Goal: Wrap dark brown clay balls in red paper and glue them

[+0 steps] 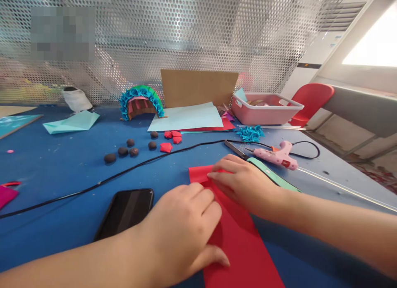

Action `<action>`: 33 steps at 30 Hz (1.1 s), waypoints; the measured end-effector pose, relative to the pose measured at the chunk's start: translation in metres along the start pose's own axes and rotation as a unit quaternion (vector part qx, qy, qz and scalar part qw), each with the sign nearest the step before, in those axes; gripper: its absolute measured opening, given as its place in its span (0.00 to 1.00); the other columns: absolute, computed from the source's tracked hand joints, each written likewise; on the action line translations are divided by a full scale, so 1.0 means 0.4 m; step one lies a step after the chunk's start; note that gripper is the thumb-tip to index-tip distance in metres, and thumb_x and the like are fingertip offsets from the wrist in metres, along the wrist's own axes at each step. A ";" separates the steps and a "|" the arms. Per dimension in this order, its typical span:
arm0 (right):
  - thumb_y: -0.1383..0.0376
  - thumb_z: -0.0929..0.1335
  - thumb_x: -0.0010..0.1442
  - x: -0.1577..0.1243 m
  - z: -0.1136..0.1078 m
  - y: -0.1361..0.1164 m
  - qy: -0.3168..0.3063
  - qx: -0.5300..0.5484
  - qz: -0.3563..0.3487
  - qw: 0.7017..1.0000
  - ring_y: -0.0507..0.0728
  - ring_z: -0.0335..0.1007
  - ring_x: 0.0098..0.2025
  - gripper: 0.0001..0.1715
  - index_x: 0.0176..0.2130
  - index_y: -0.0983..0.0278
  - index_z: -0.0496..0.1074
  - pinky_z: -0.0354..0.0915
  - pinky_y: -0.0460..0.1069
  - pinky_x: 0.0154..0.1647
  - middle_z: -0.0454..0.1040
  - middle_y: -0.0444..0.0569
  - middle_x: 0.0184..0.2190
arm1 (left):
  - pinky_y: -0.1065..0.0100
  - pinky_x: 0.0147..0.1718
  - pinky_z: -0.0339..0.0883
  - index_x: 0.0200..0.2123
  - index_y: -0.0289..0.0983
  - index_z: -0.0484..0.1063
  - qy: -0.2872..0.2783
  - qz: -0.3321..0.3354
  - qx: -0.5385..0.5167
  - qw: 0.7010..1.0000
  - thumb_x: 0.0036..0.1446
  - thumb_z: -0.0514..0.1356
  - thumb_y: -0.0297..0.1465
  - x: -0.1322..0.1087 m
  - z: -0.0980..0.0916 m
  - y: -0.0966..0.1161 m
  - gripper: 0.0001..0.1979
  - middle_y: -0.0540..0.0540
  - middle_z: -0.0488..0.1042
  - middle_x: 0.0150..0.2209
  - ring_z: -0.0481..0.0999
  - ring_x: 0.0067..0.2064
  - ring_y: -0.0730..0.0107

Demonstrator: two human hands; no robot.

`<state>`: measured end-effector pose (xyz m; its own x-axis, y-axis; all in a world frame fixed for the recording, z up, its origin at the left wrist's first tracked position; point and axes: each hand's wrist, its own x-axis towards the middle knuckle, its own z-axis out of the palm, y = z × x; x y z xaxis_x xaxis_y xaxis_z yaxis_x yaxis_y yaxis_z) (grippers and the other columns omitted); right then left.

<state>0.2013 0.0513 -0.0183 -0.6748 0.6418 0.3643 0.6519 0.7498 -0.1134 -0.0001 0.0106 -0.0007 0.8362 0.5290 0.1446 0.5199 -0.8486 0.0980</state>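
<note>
A long strip of red paper [245,255] lies in front of me, its far end folded over into a flap. My left hand [182,230] is on the strip's left side, fingers curled down on the paper and thumb out over it. At the folded end, my right hand [248,184] has its fingertips closed together on the flap; its thumb is hidden. Just beyond the right hand is a cutting tool with a dark blade and mint-green handle [273,175], partly covered. A black phone [127,211] lies left of my left hand.
A pink glue gun [277,155] lies right; its black cord [124,171] crosses the table. Dark balls [123,151] and red folded paper pieces [166,147] sit mid-table. Behind are a blue-fringed arch [141,98], pale blue sheets [189,117], cardboard [198,87] and a pink basket [266,114].
</note>
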 end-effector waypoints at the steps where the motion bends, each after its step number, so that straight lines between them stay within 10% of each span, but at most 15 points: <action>1: 0.71 0.63 0.63 -0.007 0.005 -0.005 0.005 -0.015 -0.008 1.000 0.55 0.68 0.37 0.13 0.37 0.63 0.77 0.68 0.49 0.38 0.76 0.51 0.35 | 0.50 0.41 0.73 0.38 0.32 0.74 0.008 -0.025 0.020 0.999 0.48 0.62 0.54 0.004 -0.006 -0.009 0.30 0.35 0.78 0.41 0.77 0.42 0.47; 8: 0.72 0.61 0.64 -0.020 0.041 -0.005 0.032 -0.061 -0.030 0.997 0.56 0.67 0.36 0.14 0.37 0.66 0.76 0.70 0.51 0.38 0.75 0.53 0.34 | 0.44 0.60 0.56 0.64 0.29 0.52 -0.026 -0.107 -0.056 0.992 0.39 0.58 0.63 0.010 0.007 -0.101 0.58 0.27 0.56 0.65 0.55 0.66 0.42; 33: 0.70 0.62 0.63 -0.044 0.038 -0.010 0.065 -0.047 -0.066 0.995 0.59 0.71 0.43 0.16 0.43 0.71 0.76 0.74 0.55 0.44 0.77 0.56 0.39 | 0.43 0.62 0.53 0.64 0.32 0.48 -0.131 -0.129 -0.141 0.973 0.50 0.56 0.59 0.016 0.010 -0.109 0.49 0.29 0.45 0.69 0.46 0.69 0.46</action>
<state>0.2052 0.0394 -0.0383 -0.7099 0.5078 0.4880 0.5939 0.8041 0.0273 -0.0168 0.0508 -0.0081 0.7194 0.6725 -0.1737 0.6808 -0.6331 0.3685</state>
